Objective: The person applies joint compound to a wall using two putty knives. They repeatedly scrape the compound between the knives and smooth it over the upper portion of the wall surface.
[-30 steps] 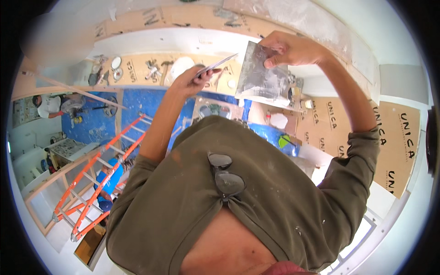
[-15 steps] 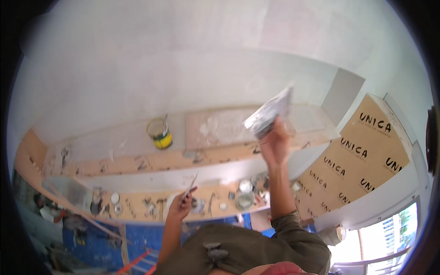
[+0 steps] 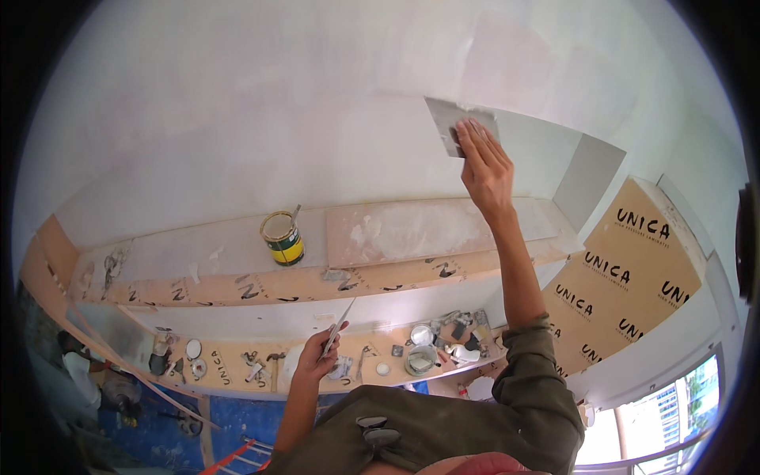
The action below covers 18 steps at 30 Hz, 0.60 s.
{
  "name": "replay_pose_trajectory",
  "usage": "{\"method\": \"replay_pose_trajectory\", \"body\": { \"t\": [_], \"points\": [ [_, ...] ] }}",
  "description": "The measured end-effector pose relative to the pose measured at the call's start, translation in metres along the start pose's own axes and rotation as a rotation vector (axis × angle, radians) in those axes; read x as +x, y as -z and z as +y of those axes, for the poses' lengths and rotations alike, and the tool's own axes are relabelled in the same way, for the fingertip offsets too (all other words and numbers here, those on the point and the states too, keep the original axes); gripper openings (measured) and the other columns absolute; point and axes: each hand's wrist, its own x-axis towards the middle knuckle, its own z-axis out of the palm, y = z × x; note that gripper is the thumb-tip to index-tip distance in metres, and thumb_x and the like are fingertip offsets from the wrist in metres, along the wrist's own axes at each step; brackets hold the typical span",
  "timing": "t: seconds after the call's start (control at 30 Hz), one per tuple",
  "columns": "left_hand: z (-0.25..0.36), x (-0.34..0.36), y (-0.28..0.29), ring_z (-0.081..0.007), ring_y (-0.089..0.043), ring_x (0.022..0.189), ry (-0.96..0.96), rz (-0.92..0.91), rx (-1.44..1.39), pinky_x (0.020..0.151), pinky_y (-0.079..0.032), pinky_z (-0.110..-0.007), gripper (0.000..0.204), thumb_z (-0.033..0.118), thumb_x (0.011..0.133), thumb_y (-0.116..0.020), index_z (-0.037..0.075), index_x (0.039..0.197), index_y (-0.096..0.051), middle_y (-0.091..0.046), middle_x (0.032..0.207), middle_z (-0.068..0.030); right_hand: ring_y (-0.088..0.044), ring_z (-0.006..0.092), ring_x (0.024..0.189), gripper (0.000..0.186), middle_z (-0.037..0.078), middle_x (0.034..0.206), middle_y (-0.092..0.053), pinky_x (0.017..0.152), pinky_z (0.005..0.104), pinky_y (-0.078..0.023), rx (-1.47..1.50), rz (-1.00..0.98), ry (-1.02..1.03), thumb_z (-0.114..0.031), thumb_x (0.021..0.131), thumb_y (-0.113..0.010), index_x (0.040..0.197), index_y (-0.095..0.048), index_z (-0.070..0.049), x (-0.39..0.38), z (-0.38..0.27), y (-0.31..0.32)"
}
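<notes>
My right hand (image 3: 487,170) grips a wide grey steel blade (image 3: 443,119), held flat at the pale, patchy white wall (image 3: 301,134) above a recessed shelf. My left hand (image 3: 317,352) is lower, wrapped round a thin metal blade (image 3: 340,321) that points up and is seen nearly edge-on. Between and beyond my hands, a yellow and green can (image 3: 282,237) with a handle sticking out stands on the dusty ledge (image 3: 174,269). A pinkish board (image 3: 408,233) lies on that ledge below my right hand.
A lower counter (image 3: 237,372) holds tools, tubs and containers. Brown printed covering sheets (image 3: 625,261) line the right side, near a bright window (image 3: 677,416). An orange ladder (image 3: 241,459) is below. A person in white (image 3: 83,368) is at the far lower left, above blue floor covering.
The view has swung up from my torso to the wall. My right hand has moved up with its blade to the wall; my left hand stays low with its blade.
</notes>
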Motion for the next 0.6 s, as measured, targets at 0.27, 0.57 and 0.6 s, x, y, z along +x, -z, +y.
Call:
{"method": "replay_pose_trajectory", "body": {
  "t": [0.27,0.57,0.6],
  "points": [
    [0.002,-0.008,0.009,-0.0034,-0.051,0.052,-0.017,0.06,-0.024,0.038,-0.038,-0.014,0.04,0.013,0.094,-0.047,-0.008,0.127,-0.041,-0.056,0.072,-0.0016,-0.056,0.0305,0.114,0.042,0.016,0.118,-0.061,0.097,0.0432,-0.046,0.007,0.083,0.043,0.015,0.077,-0.051,0.116,-0.059,0.003,-0.009,-0.001,-0.08],
    [0.014,-0.013,0.012,-0.0022,-0.046,0.051,-0.059,0.147,0.008,0.038,-0.035,-0.015,0.039,0.013,0.094,-0.046,-0.008,0.126,-0.044,-0.054,0.071,0.0002,-0.057,0.0308,0.113,0.044,0.016,0.117,-0.061,0.098,0.0434,-0.045,-0.007,0.08,-0.005,0.014,0.075,-0.051,0.117,-0.058,0.002,-0.03,-0.002,-0.119],
    [0.016,-0.011,0.011,-0.0021,-0.046,0.05,-0.055,0.161,0.028,0.038,-0.034,-0.015,0.038,0.013,0.094,-0.046,-0.008,0.126,-0.044,-0.054,0.07,0.0003,-0.057,0.0304,0.112,0.043,0.016,0.115,-0.062,0.097,0.0432,-0.045,0.016,0.05,-0.018,0.014,0.075,-0.051,0.115,-0.059,0.003,-0.038,-0.006,-0.118]
  ]
}}
